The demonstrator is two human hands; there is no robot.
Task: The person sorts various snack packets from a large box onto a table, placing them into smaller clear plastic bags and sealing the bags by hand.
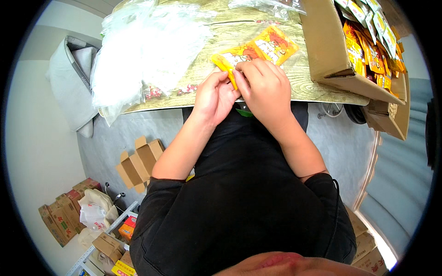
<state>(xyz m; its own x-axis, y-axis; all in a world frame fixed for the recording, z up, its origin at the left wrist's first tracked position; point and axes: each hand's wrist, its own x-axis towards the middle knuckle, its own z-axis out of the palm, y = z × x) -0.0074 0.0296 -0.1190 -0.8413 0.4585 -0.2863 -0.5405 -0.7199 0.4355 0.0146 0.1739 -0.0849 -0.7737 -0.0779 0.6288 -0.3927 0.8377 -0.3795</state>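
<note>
At the table's near edge, my left hand (214,97) and my right hand (267,87) are close together. Both grip the near end of a yellow-orange snack packet (235,55), fingers pinching its edge. A second yellow-orange packet (277,45) lies beside it to the right, just beyond my right knuckles, with clear plastic film around it. My right fingers cover part of both packets. Whether the two are joined, I cannot tell.
A pile of clear plastic bags (147,50) covers the left of the wood-patterned table (225,27), some hanging over its edge. At right stands an open cardboard box (329,41) holding orange packets (368,53) and pale green-white packets (368,18). More clear bags (269,5) lie at the back.
</note>
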